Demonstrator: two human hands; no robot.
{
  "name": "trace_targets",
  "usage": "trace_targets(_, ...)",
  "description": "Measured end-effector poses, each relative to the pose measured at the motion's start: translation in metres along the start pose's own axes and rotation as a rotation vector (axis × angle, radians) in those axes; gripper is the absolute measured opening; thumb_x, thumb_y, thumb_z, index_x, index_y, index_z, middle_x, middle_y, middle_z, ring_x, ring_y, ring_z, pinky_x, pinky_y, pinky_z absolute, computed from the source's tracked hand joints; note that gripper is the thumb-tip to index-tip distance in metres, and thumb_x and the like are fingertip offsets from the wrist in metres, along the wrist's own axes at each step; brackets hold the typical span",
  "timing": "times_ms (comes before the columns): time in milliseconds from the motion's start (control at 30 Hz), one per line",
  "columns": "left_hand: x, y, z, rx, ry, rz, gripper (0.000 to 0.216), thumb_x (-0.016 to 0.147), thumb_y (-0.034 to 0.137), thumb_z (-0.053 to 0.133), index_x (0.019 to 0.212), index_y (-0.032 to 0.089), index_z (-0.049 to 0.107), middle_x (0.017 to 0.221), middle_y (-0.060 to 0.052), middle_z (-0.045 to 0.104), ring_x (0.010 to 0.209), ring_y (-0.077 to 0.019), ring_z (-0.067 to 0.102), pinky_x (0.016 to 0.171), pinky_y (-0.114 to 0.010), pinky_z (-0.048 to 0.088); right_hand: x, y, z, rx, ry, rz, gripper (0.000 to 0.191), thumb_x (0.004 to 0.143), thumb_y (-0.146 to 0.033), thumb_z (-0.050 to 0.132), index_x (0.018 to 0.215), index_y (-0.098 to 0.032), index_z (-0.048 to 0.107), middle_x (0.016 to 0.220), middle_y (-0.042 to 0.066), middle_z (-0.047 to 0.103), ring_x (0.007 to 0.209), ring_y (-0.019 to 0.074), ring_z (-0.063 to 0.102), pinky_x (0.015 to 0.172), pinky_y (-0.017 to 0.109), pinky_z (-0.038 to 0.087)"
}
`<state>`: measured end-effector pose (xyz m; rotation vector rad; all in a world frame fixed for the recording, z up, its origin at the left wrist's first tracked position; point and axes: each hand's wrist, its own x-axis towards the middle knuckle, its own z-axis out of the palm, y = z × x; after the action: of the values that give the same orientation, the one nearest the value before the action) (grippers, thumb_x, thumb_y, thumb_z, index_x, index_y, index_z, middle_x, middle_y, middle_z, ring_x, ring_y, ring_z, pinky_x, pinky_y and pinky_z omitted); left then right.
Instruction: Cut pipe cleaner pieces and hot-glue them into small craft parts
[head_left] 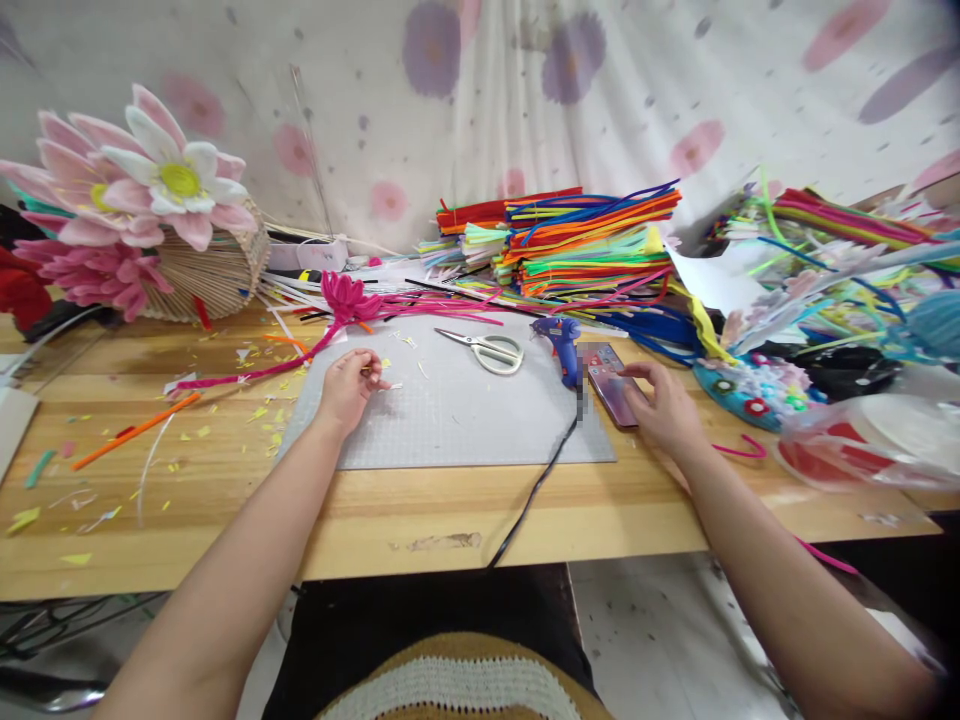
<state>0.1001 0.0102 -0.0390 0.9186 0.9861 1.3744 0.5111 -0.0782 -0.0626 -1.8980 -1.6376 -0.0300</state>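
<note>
My left hand (349,388) is over the left part of the grey cutting mat (450,430), its fingers curled together; what they hold, if anything, is too small to make out. Just beyond it lies a magenta pipe-cleaner flower (346,298) with a long fuzzy stem (255,376). My right hand (666,408) reaches over a phone (609,385) with a lit screen, fingers apart and a bent fingertip at its right edge. Between the hands rest scissors (491,352) with pale handles and a blue glue gun (562,348), its black cord running off the near table edge.
Bundles of coloured pipe cleaners (585,240) are piled at the back. Pink and white fuzzy flowers (176,180) stand in a woven basket (214,265) at left. Yellow scraps and an orange pipe cleaner (139,430) lie on the wooden table (360,520). A plastic-wrapped tub (877,440) is at right.
</note>
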Motion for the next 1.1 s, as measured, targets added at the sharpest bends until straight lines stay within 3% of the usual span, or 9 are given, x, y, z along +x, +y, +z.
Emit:
trace_targets(167, 0.001, -0.002, -0.001, 0.010, 0.011, 0.009, 0.012, 0.064, 0.026, 0.056, 0.060, 0.016, 0.052, 0.053, 0.004, 0.047, 0.042, -0.0043, 0.036, 0.043, -0.019, 0.045, -0.005, 0.008, 0.003, 0.013, -0.009, 0.004, 0.017, 0.075, -0.027, 0.046, 0.088, -0.022, 0.055, 0.088, 0.006, 0.065, 0.094, 0.0251, 0.055, 0.080, 0.041, 0.042)
trace_targets(367, 0.003, -0.004, -0.002, 0.028, -0.007, 0.008, 0.020, 0.061, 0.032, 0.066, 0.065, 0.015, 0.055, 0.058, 0.003, 0.051, 0.045, -0.0039, 0.041, 0.044, -0.018, 0.045, -0.007, 0.016, 0.004, -0.059, 0.136, 0.098, 0.018, 0.074, -0.034, 0.049, 0.087, -0.022, 0.055, 0.093, 0.008, 0.063, 0.095, 0.0265, 0.053, 0.085, 0.044, 0.039)
trace_targets(800, -0.002, -0.001, 0.002, 0.027, -0.002, 0.020, 0.019, 0.052, 0.021, 0.067, 0.067, 0.015, 0.058, 0.061, 0.003, 0.052, 0.051, -0.0051, 0.045, 0.048, -0.020, 0.048, -0.014, 0.003, 0.001, 0.023, 0.111, 0.014, 0.019, 0.074, -0.025, 0.047, 0.092, -0.022, 0.054, 0.092, 0.006, 0.065, 0.093, 0.0241, 0.056, 0.084, 0.041, 0.042)
trace_targets(1000, -0.001, -0.003, 0.001, 0.017, 0.008, -0.003, 0.018, 0.057, 0.023, 0.065, 0.071, 0.013, 0.061, 0.061, 0.002, 0.055, 0.051, -0.0053, 0.047, 0.050, -0.021, 0.049, -0.015, 0.005, -0.001, 0.023, 0.046, 0.045, 0.015, 0.072, -0.022, 0.044, 0.080, -0.022, 0.056, 0.082, 0.005, 0.067, 0.089, 0.0226, 0.057, 0.080, 0.038, 0.043)
trace_targets(1100, 0.000, -0.003, 0.001, 0.009, 0.018, -0.005, 0.013, 0.061, 0.023, 0.060, 0.069, 0.013, 0.060, 0.058, 0.002, 0.053, 0.047, -0.0047, 0.044, 0.048, -0.020, 0.049, -0.014, 0.009, 0.000, -0.068, 0.173, 0.130, 0.015, 0.071, -0.026, 0.045, 0.080, -0.021, 0.056, 0.079, 0.006, 0.065, 0.087, 0.0241, 0.056, 0.080, 0.040, 0.042)
